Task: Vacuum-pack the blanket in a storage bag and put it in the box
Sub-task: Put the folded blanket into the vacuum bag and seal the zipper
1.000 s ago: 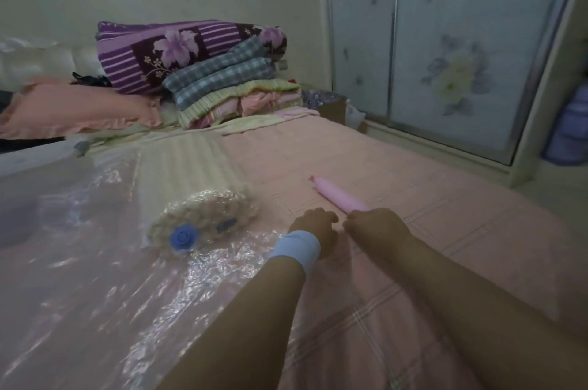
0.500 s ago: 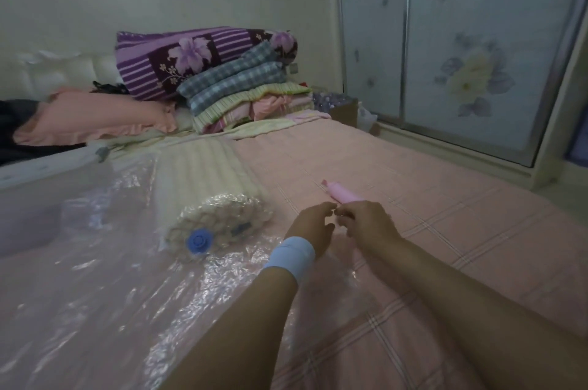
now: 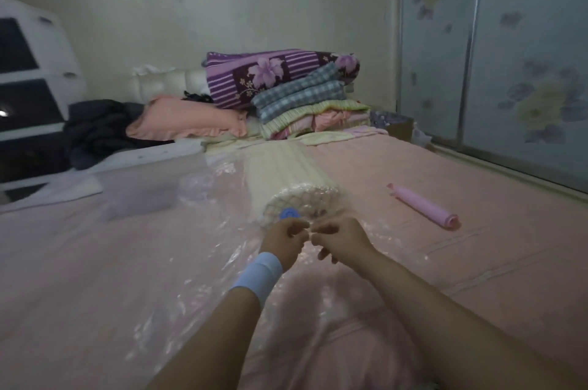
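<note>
A cream striped blanket (image 3: 280, 173) lies rolled inside the clear plastic storage bag (image 3: 178, 303), which is spread across the pink bed. The bag's blue valve (image 3: 289, 214) sits on the roll's near end. Just in front of the valve, my left hand (image 3: 283, 241), with a light blue wristband, and my right hand (image 3: 339, 240) meet fingertip to fingertip. Their fingers are curled and pinch the bag's film. A translucent plastic box (image 3: 143, 189) stands on the bed to the left of the blanket.
A pink rolled tube (image 3: 423, 206) lies on the bed to the right, apart from both hands. Folded quilts (image 3: 286, 90) and a pink pillow (image 3: 187, 119) are stacked at the headboard. A white cabinet (image 3: 35, 78) stands far left and sliding wardrobe doors (image 3: 509, 55) on the right.
Both hands have left the pink tube and moved left to the bag, just below the blue valve. The tube stays on the bed. My head has turned left.
</note>
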The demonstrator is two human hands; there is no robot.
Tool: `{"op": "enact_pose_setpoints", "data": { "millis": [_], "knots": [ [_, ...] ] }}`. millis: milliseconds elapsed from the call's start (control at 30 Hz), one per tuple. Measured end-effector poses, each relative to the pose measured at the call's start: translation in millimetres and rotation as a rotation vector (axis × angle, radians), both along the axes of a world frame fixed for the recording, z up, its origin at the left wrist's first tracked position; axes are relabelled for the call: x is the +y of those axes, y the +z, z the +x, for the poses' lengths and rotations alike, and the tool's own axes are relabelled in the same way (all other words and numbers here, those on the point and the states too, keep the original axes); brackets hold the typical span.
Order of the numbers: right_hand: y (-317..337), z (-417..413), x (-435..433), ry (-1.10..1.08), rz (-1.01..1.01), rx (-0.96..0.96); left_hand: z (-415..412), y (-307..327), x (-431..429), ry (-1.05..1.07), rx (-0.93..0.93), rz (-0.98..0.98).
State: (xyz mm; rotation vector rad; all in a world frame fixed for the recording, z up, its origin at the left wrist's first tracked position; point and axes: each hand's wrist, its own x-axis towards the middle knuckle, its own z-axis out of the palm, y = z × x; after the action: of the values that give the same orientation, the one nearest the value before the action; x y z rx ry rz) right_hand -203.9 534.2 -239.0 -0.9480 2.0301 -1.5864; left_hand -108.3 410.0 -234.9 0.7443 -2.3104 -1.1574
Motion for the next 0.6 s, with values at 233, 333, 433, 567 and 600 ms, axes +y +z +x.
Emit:
{"op": "enact_pose_setpoints", "data": {
  "millis": [233,333,433,567,600],
  "knots": [
    [-16.6,100.9,-44.0,0.149,-0.043,-0.076,118.5,-18.5,-23.0,0.154,0.085,0.205],
    [-35.0,134.5,-60.3,0.216,-0.043,-0.045,162.4,-27.8,-26.9,0.199,0.117,0.268],
    [-45.0,160.8,-77.1,0.268,-0.035,0.053,196.4,-34.9,-31.7,0.245,0.183,0.324],
    [-51.0,194.2,-98.2,0.266,-0.012,0.21,237.2,-40.0,-40.5,0.307,0.215,0.259],
    [-54.3,201.1,-102.7,0.271,0.031,0.302,246.6,-41.8,-44.9,0.326,0.206,0.205]
  ]
}}
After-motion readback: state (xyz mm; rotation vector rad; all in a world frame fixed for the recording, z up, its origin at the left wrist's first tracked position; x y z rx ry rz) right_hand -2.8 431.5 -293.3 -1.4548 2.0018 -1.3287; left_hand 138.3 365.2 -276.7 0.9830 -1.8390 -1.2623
